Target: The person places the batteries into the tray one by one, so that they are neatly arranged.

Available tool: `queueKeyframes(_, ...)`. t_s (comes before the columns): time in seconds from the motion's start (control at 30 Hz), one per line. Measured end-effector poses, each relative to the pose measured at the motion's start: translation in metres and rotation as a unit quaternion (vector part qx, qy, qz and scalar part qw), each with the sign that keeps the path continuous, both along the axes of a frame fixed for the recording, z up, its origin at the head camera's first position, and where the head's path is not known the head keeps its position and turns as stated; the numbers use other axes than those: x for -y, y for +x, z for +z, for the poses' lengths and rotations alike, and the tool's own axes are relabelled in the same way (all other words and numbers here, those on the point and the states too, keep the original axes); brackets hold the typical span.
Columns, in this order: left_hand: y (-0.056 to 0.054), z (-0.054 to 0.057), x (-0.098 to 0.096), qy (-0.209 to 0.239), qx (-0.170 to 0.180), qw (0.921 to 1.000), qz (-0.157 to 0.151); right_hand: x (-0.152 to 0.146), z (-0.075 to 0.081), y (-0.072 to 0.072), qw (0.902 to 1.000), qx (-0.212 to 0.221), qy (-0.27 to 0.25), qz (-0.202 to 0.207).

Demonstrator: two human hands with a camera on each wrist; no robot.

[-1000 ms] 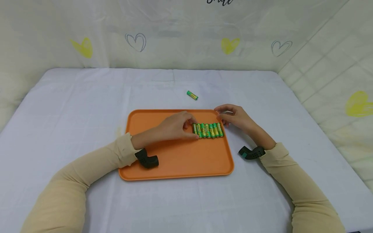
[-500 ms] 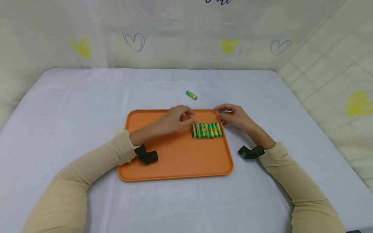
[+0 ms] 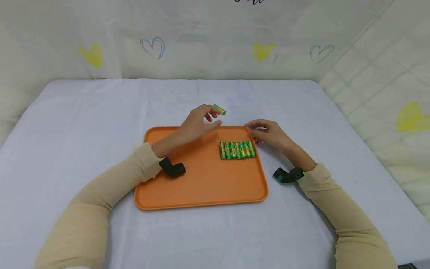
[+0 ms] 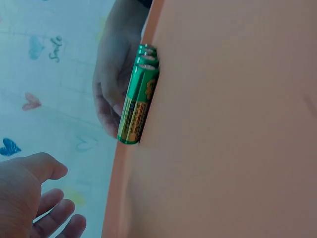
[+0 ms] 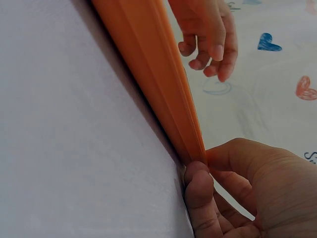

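Note:
My left hand (image 3: 197, 122) is stretched past the tray's far rim, fingers apart and holding nothing. Just beyond its fingertips a single green and yellow battery (image 3: 220, 109) lies on the white cloth. On the orange tray (image 3: 208, 186), several matching batteries (image 3: 237, 150) lie side by side in a row along the right rim. At the far right corner, my right hand (image 3: 268, 132) grips the tray's edge. The right wrist view has the thumb and fingers of that right hand (image 5: 237, 183) on either side of the rim.
A white cloth (image 3: 188, 239) covers the table under the tray. Behind stands a pale curtain (image 3: 208, 45) printed with hearts. Each wrist carries a dark camera mount, the left mount (image 3: 173, 169) hanging over the tray and the right mount (image 3: 288, 175) beside it.
My left hand has left the end of the battery row and moved away from me, over the tray's far rim toward the lone battery. My right hand stays at the corner.

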State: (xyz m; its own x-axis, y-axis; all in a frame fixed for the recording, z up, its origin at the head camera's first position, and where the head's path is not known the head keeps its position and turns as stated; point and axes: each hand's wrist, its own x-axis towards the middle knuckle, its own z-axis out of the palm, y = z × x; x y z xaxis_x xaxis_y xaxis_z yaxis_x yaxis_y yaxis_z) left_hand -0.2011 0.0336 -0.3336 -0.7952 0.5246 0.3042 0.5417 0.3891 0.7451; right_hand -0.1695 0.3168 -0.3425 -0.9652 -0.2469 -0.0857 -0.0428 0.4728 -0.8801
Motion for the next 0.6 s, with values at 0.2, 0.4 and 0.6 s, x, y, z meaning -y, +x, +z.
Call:
queueKeyframes(0.2, -0.013, -0.003, 0.001, 0.001, -0.013, 0.9997, 0.02, 0.001, 0.001, 0.0, 1.0, -0.001, -0.005, 0.0)
queueKeyframes(0.4, -0.025, -0.005, 0.001, -0.015, 0.013, 0.9992, 0.036, 0.003, 0.002, 0.001, 1.0, -0.003, -0.005, -0.001)
queueKeyframes(0.6, -0.032, -0.006, -0.001, -0.038, 0.031, 0.9975, 0.05, 0.003, 0.001, 0.0, 1.0, 0.0, -0.005, 0.0)
